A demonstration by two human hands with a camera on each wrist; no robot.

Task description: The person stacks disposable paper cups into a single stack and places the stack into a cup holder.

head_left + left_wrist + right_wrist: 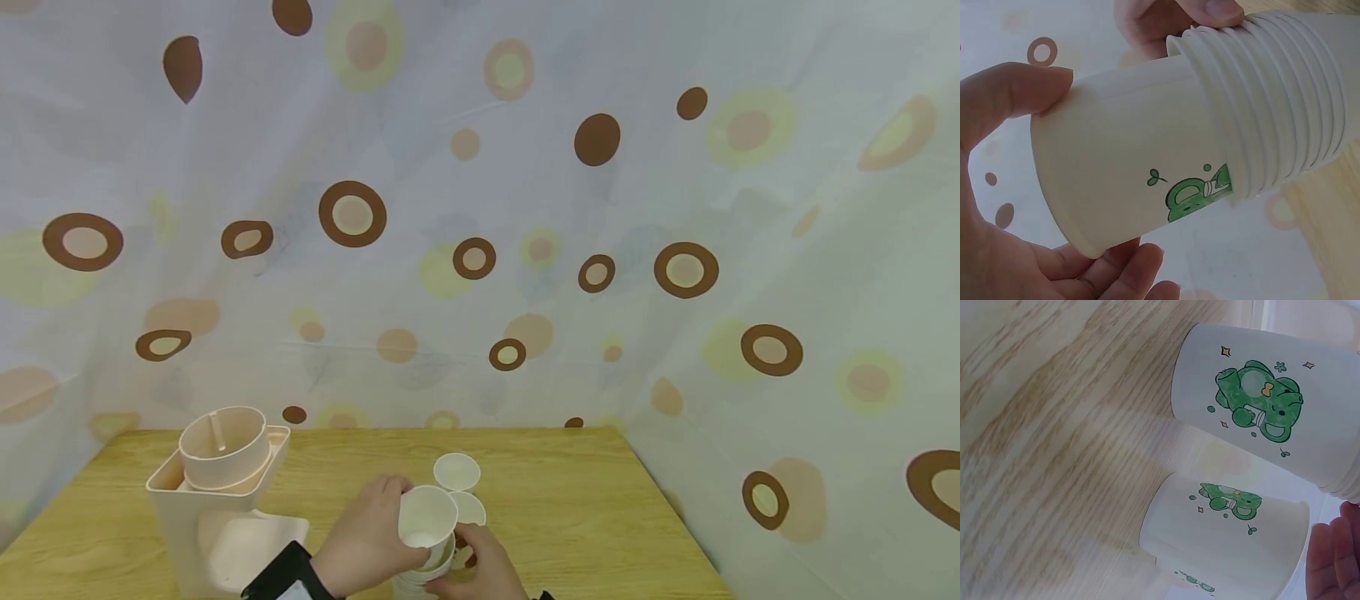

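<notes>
My left hand holds a white paper cup by its rim, thumb on one side and fingers on the other. In the left wrist view this cup is drawn partly out of a stack of nested paper cups, its lower end still inside the top one. A green bear print shows on its side. My right hand grips the stack near its upper rims, as the thumb there shows. The stack stands upright on the table in the right wrist view.
Two single paper cups, a farther cup and a nearer cup, stand just behind the stack on the wooden table. A pale plastic container with a round bowl-like part stands left. Patterned sheeting encloses the table.
</notes>
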